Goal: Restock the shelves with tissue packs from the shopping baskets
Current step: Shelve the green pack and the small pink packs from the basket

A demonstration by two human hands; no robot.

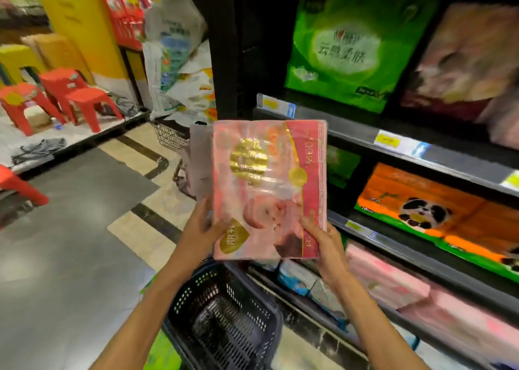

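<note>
A flat pink plastic-wrapped tissue pack with gold emblems [268,189] is being held upright in mid-air, in front of the dark metal store shelving [421,147] and above a dark perforated plastic shopping basket [224,313] standing on the floor. The pack is being gripped at its lower corners: the left hand [202,229] is being pressed against the lower left edge with fingers curled behind the wrapper, while the right hand [323,246] is being closed over the lower right corner, thumb laid across the front.

The basket's visible interior is being shown largely emptied, though its near end is cut off by the frame, and something green [163,352] is lying beside it on the floor, too blurred to name. Stock is already being displayed on the shelves: a large green pack [345,46] on the upper tier, an orange pack printed with a panda [429,209] on the middle tier, and pale pink packs [407,291] along the lowest tier.

The job is being judged well advanced, with this pack not yet shelved; the pink row below appears to be its likely place.
</note>
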